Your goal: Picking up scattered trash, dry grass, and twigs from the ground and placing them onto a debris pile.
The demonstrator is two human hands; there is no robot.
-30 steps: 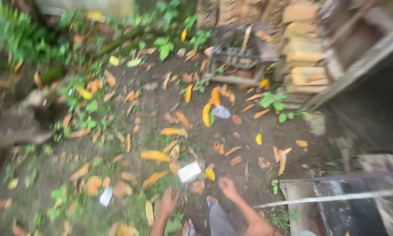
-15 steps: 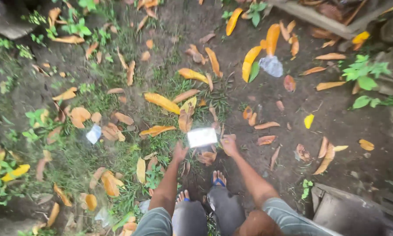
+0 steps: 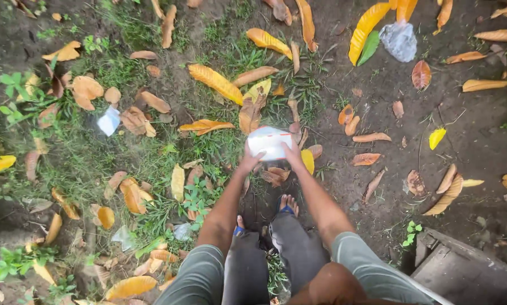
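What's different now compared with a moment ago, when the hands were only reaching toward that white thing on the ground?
Both hands have closed in: the left hand and right hand now grip the white packet from either side. The view has tilted further down. The fallen leaves and crumpled plastic lie as before.

Open ground — only fallen leaves

Both bare arms are stretched forward and downward, converging above the feet. The left hand is closed on the near left edge of a flat white plastic packet, and the right hand is closed on that packet's near right edge.
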